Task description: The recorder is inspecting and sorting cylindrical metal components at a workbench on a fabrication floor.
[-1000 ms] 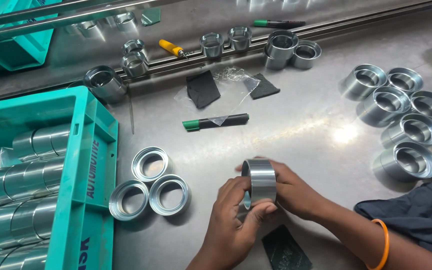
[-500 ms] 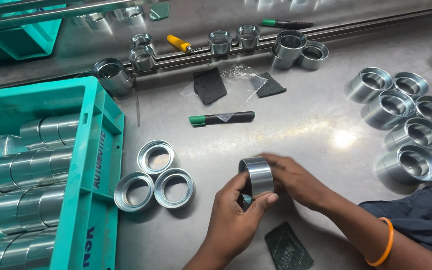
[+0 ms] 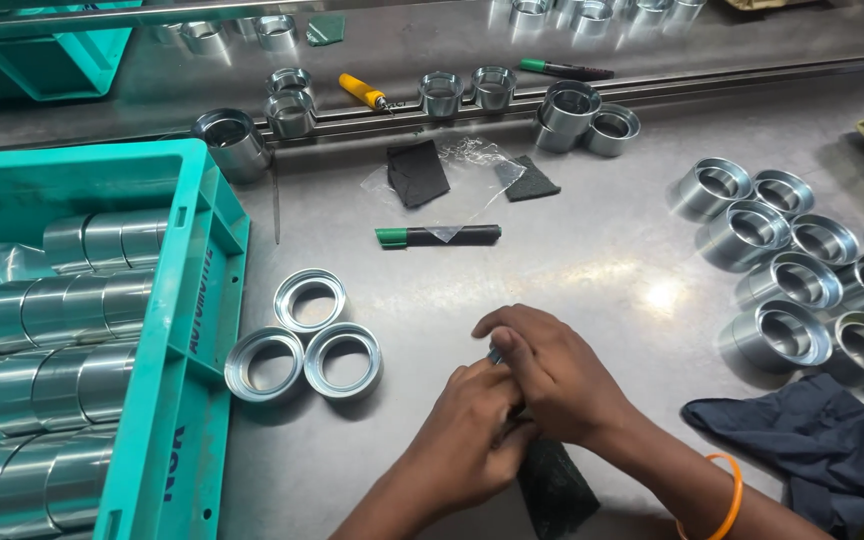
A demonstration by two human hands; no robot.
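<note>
Hands meet low on the bench [image 3: 572,270], near its front edge and about halfway along it. The left hand [image 3: 472,425] and the right hand [image 3: 557,375] are pressed together around a small metal ring [image 3: 495,353]. Only a tiny shiny bit of the ring peeks out by the right thumb. Both hands are curled shut on it. A dark pad [image 3: 557,485] lies flat under the wrists, touching them.

There is bare bench between the hands and the black marker [image 3: 439,236] farther back. To the left sit three flat rings [image 3: 302,335], close together, just beside the teal crate [image 3: 187,330] that fills the left edge. To the right is a bunch of shiny metal cups [image 3: 792,275], well apart from the hands, and a dark cloth [image 3: 822,440] lies at the front right corner. Along the back edge are more metal cups and a yellow-handled tool [image 3: 364,92].

Half a second ago the ring was easy to see, standing up on its edge between the fingers. Now the hands have closed over it and sunk down toward the pad. The right hand now lies over the top of the ring. The other things on the bench look the same as before.

Which way the ring's hole points cannot be told now, since the hands hide almost all of it.
</note>
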